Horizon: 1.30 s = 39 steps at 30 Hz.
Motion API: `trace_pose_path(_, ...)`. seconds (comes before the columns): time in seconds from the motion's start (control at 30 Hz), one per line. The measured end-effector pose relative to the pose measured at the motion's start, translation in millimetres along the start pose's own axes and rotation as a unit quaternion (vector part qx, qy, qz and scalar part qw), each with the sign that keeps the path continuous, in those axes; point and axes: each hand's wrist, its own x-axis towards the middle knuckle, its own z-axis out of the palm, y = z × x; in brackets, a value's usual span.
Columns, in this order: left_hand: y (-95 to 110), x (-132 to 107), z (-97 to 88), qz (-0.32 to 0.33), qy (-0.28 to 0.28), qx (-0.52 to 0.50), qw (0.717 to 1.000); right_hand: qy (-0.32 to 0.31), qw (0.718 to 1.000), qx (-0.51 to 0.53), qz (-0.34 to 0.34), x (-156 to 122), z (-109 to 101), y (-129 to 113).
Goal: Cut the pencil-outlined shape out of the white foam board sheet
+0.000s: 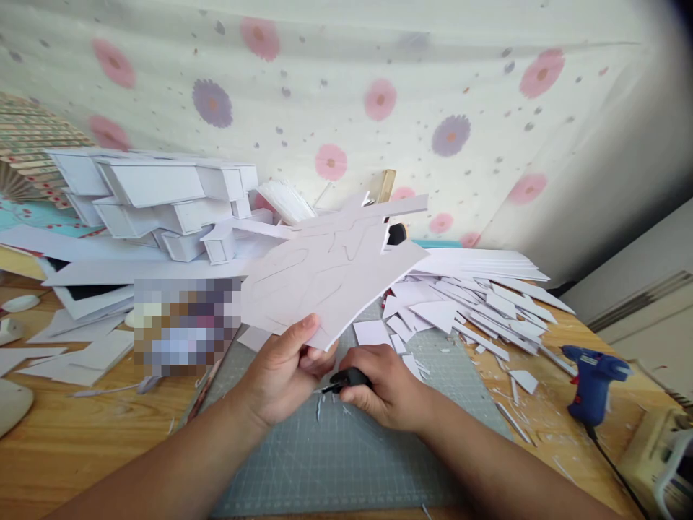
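left hand point(281, 375): thumb on top of the near edge of the white foam sheet point(330, 278), fingers curled under it, clamped on the sheet.
sheet: lifted off the cutting mat point(346, 448), tilted, far end up; faint pencil outlines on top face; it extends far and right from the thumb.
right hand point(384, 386): fist closed round a black knife point(346, 379), just right of the left hand, low over the mat.
knife: tip points left, toward the sheet's near edge; contact with the sheet cannot be told.
offcuts point(471, 303): white scraps piled far right on the mat and wooden table point(65, 448).
glue gun point(593, 379): blue, right, well apart.
foam models point(157, 198): stacked far left.
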Motion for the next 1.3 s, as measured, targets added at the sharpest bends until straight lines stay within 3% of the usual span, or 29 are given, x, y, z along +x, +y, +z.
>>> trace_pose_path(0.1,1,-1,-0.4,0.031,0.016,0.021,0.999,0.069,0.997,0.001,-0.039,-1,-6,-2)
trace_pose_path(0.23,0,-3,2.4,0.087,0.029,0.047,0.995,0.119,0.993,-0.002,-0.014,-3,-13,-3)
trace_pose_path(0.33,-4,-5,4.3,0.102,0.024,0.062,0.993,0.122,0.992,-0.01,-0.003,-4,-10,-2)
trace_pose_path(0.6,-8,-7,3.0,0.064,0.022,0.067,0.995,0.101,0.993,-0.053,-0.002,3,-1,-1)
trace_pose_path(0.87,-11,-7,1.9,0.054,0.009,0.038,0.998,0.107,0.991,-0.073,-0.031,4,1,3)
trace_pose_path(1.07,-12,-10,1.2,0.028,-0.039,0.085,0.995,0.118,0.989,-0.086,-0.033,5,1,8)
trace_pose_path(1.3,-12,-12,2.8,0.045,-0.042,0.125,0.99,0.132,0.987,-0.078,-0.045,5,-1,12)
